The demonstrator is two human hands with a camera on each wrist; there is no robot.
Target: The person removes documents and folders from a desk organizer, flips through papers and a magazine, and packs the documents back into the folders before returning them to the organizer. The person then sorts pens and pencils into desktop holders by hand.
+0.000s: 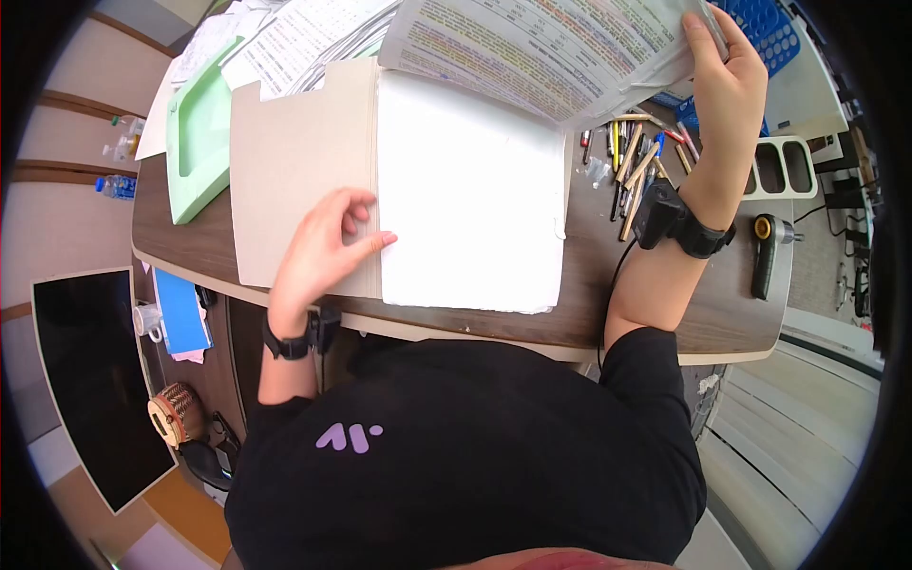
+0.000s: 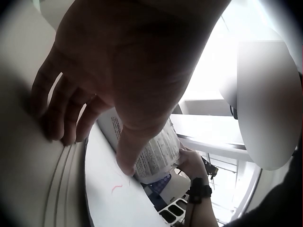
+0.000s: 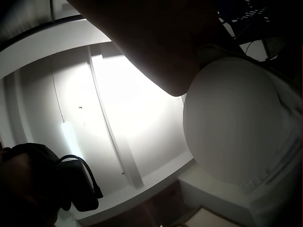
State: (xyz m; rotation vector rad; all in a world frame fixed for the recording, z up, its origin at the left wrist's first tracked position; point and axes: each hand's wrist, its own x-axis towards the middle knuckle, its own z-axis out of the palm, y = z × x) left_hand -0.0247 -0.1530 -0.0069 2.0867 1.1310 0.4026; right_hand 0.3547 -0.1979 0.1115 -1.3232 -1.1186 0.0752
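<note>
A beige cardboard folder (image 1: pixel 304 180) lies opened flat on the desk, with a thick stack of white paper (image 1: pixel 470 199) on its right side. My left hand (image 1: pixel 328 242) rests at the fold; its fingertips touch the creased spine in the left wrist view, and the thumb lies over the white paper's left edge. Raised at the far right, my right hand (image 1: pixel 731 71) pinches the corner of printed sheets (image 1: pixel 541 52) with coloured highlighting, seemingly in a clear sleeve. These sheets slant up over the stack's far end. In the right wrist view the hand is mostly dark.
Pens and pencils (image 1: pixel 632 171) lie scattered right of the stack, near a blue basket (image 1: pixel 765 43) and a white compartment tray (image 1: pixel 784 166). A black-handled tool (image 1: pixel 765 256) lies at the right desk edge. Left are a green tray (image 1: pixel 204 142) and loose printed papers (image 1: pixel 304 47).
</note>
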